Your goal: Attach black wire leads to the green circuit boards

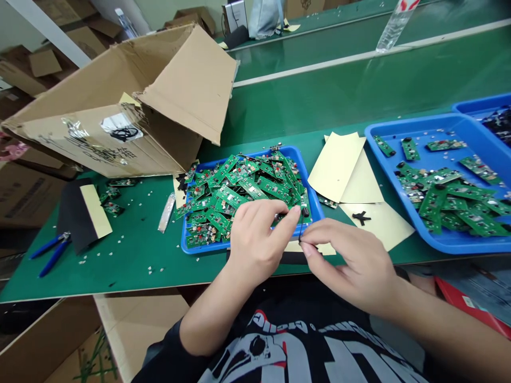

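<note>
One thin black strip [301,234], and it's pinched between the fingers of my right hand [355,263], right at the near edge of the blue tray [199,249] heaped with green circuit boards [233,197]! Just beside it curls my left hand [255,239], its grip impossible to tell, while yellow sheets [335,165] lie on the green surface [131,260] between two trays.
</note>
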`<state>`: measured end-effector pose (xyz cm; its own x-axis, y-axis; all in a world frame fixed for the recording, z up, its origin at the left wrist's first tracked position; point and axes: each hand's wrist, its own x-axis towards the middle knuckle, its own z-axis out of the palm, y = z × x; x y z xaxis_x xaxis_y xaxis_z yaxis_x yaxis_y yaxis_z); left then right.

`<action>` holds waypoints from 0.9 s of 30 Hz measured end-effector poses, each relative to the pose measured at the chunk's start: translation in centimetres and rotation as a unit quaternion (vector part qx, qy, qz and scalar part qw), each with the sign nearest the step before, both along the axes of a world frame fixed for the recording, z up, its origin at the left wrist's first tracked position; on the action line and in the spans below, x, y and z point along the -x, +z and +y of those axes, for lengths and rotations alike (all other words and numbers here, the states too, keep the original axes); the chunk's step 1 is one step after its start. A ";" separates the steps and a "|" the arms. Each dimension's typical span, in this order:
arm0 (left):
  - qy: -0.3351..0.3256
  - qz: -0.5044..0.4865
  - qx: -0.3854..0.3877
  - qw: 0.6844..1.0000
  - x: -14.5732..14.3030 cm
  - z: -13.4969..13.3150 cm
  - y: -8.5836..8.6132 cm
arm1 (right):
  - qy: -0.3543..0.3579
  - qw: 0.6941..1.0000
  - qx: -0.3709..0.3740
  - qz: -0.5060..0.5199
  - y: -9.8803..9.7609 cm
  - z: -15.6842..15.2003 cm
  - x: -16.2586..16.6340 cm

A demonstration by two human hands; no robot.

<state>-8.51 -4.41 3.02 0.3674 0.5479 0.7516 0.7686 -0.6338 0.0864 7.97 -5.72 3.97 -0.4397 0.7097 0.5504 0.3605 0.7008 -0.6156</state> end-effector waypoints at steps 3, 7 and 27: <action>0.001 -0.014 -0.008 1.000 0.1 0.0 0.0 | -0.007 0.999 0.014 0.033 -0.2 -0.2 0.2; 0.001 -0.063 -0.008 0.998 0.6 -0.1 0.0 | -0.016 0.996 0.068 0.061 0.1 -0.1 -0.7; -0.117 -0.141 0.049 0.982 1.2 -0.4 0.2 | -0.038 0.995 0.096 -0.004 1.7 3.0 -2.4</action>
